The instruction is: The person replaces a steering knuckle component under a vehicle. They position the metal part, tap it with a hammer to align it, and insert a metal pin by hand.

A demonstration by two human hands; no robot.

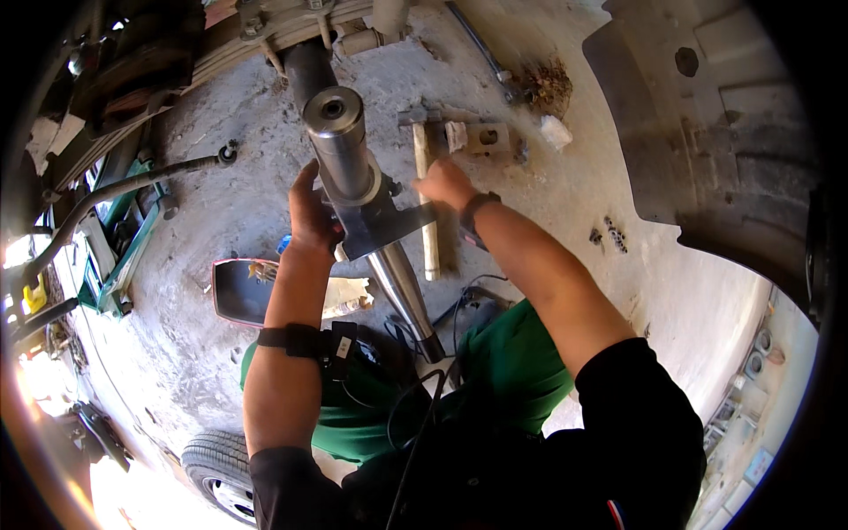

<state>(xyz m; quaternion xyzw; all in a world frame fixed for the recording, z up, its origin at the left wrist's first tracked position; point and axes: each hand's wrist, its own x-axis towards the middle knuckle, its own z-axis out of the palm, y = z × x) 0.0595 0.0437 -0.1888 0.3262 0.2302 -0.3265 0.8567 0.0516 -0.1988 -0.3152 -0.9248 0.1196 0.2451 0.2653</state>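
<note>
A heavy steel stub axle [406, 287] slants across the middle, with a dark flange [371, 221] and a thick, shiny cylindrical upper end [340, 146]. My left hand [311, 212] grips the left side of its flange; the fingertips are partly hidden behind the metal. To the right of the cylinder is my right hand [446, 184], its fingers curled together over the handle line of a hammer. Whatever those fingers hold is too small or hidden to make out. The hammer [430, 243] has a pale wooden handle and a dark head beyond my right hand.
A shallow red-rimmed tray [243, 291] lies left of my knees. A metal block [488, 139] and a long bar [477, 40] are on the concrete farther off. A curved dark panel [707, 115] hangs at right. Vehicle parts, a green stand [124, 238] and a tyre [216, 464] are at left.
</note>
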